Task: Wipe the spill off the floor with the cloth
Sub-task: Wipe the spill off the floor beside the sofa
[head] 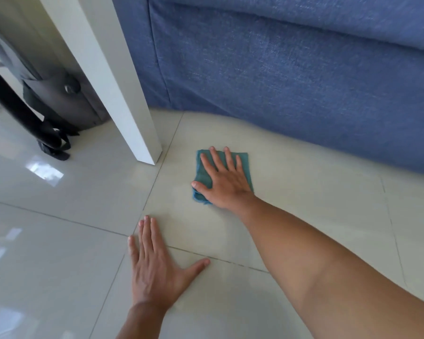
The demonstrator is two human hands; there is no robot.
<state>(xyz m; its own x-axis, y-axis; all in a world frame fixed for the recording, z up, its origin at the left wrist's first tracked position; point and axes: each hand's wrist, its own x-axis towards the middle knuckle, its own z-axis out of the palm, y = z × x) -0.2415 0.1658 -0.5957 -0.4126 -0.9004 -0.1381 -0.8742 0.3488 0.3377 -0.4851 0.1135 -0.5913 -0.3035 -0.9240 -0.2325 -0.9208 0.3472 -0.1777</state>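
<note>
A folded teal cloth (202, 173) lies flat on the pale tiled floor (316, 204), just in front of the blue sofa. My right hand (227, 178) presses down on it with fingers spread, the thumb curled around the cloth's left edge. My left hand (157, 263) rests palm-down on the bare tiles nearer to me, fingers apart and holding nothing. A faint damp sheen on the tile between the two hands may be the spill; I cannot make it out clearly.
The blue fabric sofa (291, 69) fills the back and right. A white table leg (132, 113) stands just left of the cloth. Behind the leg are a grey bag (61, 99) and a black strap (52, 143).
</note>
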